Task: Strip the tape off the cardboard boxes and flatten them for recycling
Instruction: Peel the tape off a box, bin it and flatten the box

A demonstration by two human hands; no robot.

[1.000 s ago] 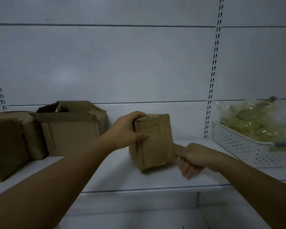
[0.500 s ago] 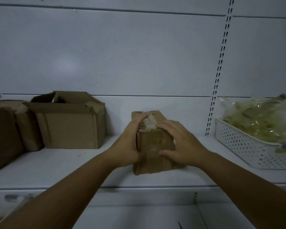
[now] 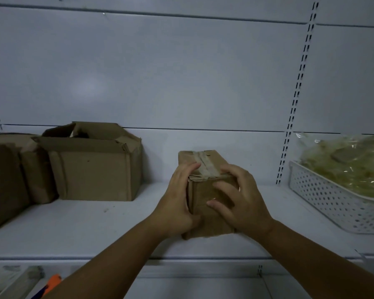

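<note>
Cardboard box at the far left, dark and closed, is cut off by the edge of my view and stands on the white shelf; a second box, also closed, presses against its right side, and just beside that stands an open box with its top flaps up and crumpled. Below the shelf edge on that side I see something orange, too blurred to name. Well apart from those three, near the middle of the shelf, sits the small box I am working on, upright, with its bottom on the shelf and its top closed by a strip of pale tape that runs front to back. My left hand grips the box's left side: the fingers lie together up the side with their tips hooked over the top front edge, touching the near end of the tape, and the thumb presses the lower front face. My right hand clasps the right front corner, its fingers bent and spread apart, the upper ones over the top edge just right of the tape, the lower ones on the front face. Further right a slotted upright climbs the grey back panel, and past it a white perforated basket rests on the shelf, holding a clear plastic bag of yellowish-green stuff I cannot make out
</note>
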